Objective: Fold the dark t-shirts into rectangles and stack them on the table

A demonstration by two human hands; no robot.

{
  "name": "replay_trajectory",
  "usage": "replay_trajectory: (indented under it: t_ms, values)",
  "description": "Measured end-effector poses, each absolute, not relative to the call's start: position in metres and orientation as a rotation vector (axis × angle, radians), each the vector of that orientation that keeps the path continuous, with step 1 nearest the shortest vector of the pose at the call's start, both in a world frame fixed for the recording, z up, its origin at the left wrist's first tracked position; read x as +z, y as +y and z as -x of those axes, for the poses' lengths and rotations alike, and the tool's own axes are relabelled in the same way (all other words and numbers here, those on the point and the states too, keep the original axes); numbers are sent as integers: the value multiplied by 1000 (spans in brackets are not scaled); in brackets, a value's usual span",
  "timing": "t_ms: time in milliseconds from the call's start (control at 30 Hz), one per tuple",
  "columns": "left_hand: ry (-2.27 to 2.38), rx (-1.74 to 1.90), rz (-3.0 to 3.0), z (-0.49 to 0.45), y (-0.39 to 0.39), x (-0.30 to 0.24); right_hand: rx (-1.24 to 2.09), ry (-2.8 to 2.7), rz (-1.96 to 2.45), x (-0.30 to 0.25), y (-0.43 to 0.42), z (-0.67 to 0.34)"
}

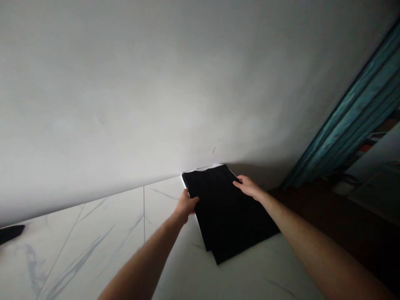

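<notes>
Fingers of the left hand (186, 205) curl narrowly around the left edge of the black folded cloth (225, 210), with the thumb on top of the fabric, so this hand grips it. The right hand (248, 186) lies on the cloth's upper right edge, its fingers (240, 182) loosely bent over the fabric. Whether they pinch it or only rest on it cannot be told from the head view. Both bare forearms reach in from the bottom of the picture, the left from the lower middle and the right from the lower right corner.

The cloth lies flat on a white marbled surface (93, 246) with thin grey veins and straight joint lines. Its far end touches the foot of a plain pale wall (156, 91), and a second dark layer juts out under its near corner. A thin white edge (200, 169) shows along the cloth's far side and far left corner.

Well apart, at the left border, a small dark object (9, 233) rests on the same surface; what it is cannot be made out. To the right a teal curtain (353, 112) hangs at a slant, and beside the white surface lies a dark brown area (337, 216).
</notes>
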State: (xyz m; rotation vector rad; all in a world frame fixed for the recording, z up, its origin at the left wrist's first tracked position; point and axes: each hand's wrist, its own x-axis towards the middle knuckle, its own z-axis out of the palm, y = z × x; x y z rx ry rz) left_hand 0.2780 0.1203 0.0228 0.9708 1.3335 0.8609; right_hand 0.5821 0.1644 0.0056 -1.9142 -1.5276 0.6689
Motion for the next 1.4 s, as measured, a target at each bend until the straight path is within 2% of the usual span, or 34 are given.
replay_trajectory:
  t_ms: [167,433,500,667,833,967,1100,1233,1400]
  values:
    - [1339,892,-969,-285,103,30,643,-1509,2004,21,156,-588]
    - [1210,783,-1081,-283,51,29,1168,-1431,1889,35,99,-608]
    - [1202,849,-1091,-289,49,31,1092,-1432,1887,39,96,-609]
    - [1251,910,-1101,-303,37,24,567,-1577,2025,36,97,-611]
    - [1341,794,-1240,-297,14,7,441,-1756,2023,13,81,-616]
    - [1533,588,-1727,-285,7,29,153,-1854,2119,16,77,-612]
    - [1638,672,-2319,-301,31,61,-161,-2057,1812,35,92,-580]
    - [1472,632,-2603,-330,71,51,-141,-2170,1808,26,107,-539]
    - [1507,426,-2449,-335,91,7,138,-2166,2074,-15,112,-532]
